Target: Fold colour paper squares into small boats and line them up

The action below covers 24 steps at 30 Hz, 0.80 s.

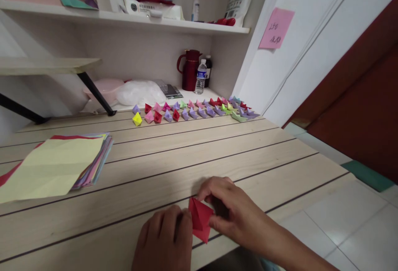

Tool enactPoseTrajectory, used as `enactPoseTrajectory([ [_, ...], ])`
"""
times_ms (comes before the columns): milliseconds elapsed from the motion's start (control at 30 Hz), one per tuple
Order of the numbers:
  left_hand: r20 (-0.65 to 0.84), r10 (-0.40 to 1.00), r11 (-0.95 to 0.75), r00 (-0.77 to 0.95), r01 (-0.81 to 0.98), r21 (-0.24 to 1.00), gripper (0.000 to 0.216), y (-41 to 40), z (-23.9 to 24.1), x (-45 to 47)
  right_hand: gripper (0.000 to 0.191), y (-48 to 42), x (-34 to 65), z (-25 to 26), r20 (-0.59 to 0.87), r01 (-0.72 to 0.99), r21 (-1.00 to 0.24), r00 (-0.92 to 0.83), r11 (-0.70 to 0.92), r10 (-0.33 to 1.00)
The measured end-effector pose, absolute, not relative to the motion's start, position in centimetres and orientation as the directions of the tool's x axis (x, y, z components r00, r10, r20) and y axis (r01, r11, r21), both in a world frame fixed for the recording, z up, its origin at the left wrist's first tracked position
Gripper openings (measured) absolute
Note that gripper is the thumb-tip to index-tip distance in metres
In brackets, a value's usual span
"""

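A small red folded paper point(200, 219) with diamond-like flaps lies near the table's front edge, between my two hands. My left hand point(168, 235) rests at its left side, fingers curled and the thumb pressing the paper's left edge. My right hand point(228, 211) is bent around its right side, with the index finger at the top corner and the thumb at the right corner. Some fingertips of both hands are hidden from view. Farther back on the table stand rows of small folded paper boats point(185, 114) in red, pink, purple, green and yellow.
A stack of coloured paper sheets point(59, 163) lies at the left, pale yellow on top. Behind the boats are a plastic bag point(141, 93), a dark red jug point(190, 70) and a water bottle point(201, 76). A black-legged raised shelf point(49, 64) stands at the left.
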<state>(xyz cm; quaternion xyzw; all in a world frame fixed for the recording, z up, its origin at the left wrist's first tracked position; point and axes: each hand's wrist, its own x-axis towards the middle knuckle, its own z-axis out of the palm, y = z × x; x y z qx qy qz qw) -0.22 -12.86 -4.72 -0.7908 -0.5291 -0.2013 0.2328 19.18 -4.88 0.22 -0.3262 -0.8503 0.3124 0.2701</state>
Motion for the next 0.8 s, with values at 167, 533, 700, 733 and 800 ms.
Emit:
enactPoseTrajectory([
  [167,0.541,0.805,-0.230,0.241,0.969,-0.089,0.035,-13.2,-4.9,0.6,0.018,-5.5,20.8,-0.4,0.358,0.328,-0.609,-0.699,0.722,0.619],
  [533,0.542,0.773,-0.315,0.330,0.941,-0.124,0.042,-14.0,-5.2,-0.3,0.023,-6.4,21.4,-0.6,0.428,0.420,-0.358,-0.720,0.834,0.546],
  [700,0.541,0.739,-0.360,0.402,0.914,-0.188,0.039,-14.6,-5.4,-1.5,0.034,-6.7,21.6,-0.9,0.411,0.404,-0.310,-0.760,0.861,0.504],
  [733,0.535,0.737,-0.366,0.412,0.910,-0.195,0.041,-14.7,-5.3,-1.6,0.035,-6.8,21.6,-0.9,0.421,0.400,-0.311,-0.755,0.862,0.503],
  [800,0.520,0.734,-0.384,0.437,0.898,-0.213,0.042,-14.7,-5.0,-1.7,0.038,-7.0,21.5,-0.8,0.437,0.396,-0.325,-0.743,0.859,0.508],
])
